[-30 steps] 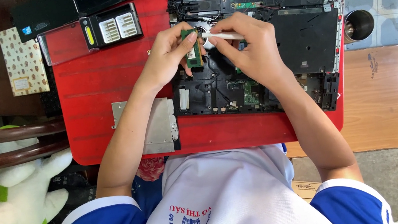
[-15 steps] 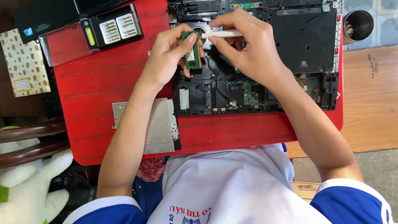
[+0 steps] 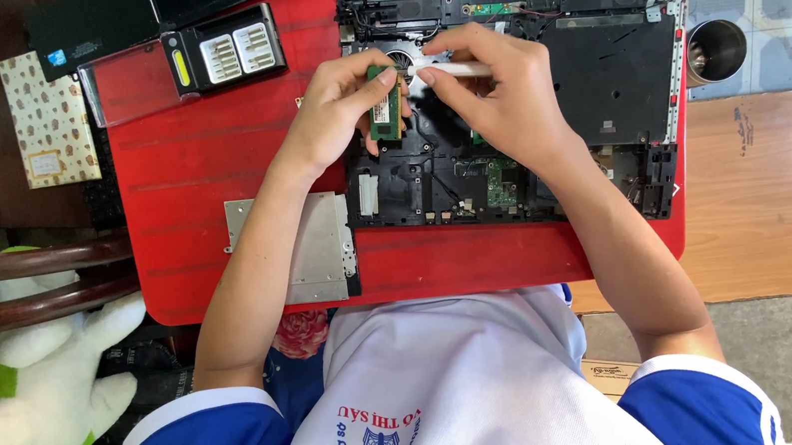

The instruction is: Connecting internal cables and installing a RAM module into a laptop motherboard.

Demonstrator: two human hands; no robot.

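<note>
while a white and green plush toy point(image 3: 40, 397) slumps at far left beside a dark wooden chair back point(image 3: 31, 282), a person in a white and blue shirt bends over a red surface point(image 3: 207, 155) where an opened laptop point(image 3: 602, 97) lies with its inner boards bared. left to right: a patterned notebook point(image 3: 49, 119), a black case of screwdriver bits point(image 3: 224, 52), and a flat silver drive unit point(image 3: 304, 249) lying loose near the surface's front edge. the left hand point(image 3: 342, 108) is closed in a pinch on a small green memory module point(image 3: 387, 108), held just above the laptop's upper left corner, touching nothing else that can be told. the module's long axis runs away from the person, roughly in line with the screen-to-body direction, its upper end tipped slightly toward the right. the right hand point(image 3: 496, 89) lies just beside it on the right, fingers closed around a slim white stick-like tool point(image 3: 453, 70) whose long axis runs crosswise, its tip pointing left toward the module's top edge. both hands sit nearly touching, the left the nearer since it holds the module. a metal cup point(image 3: 715, 50) stands well apart at far right, off the red surface, above a wooden tabletop point(image 3: 775, 196).
</note>
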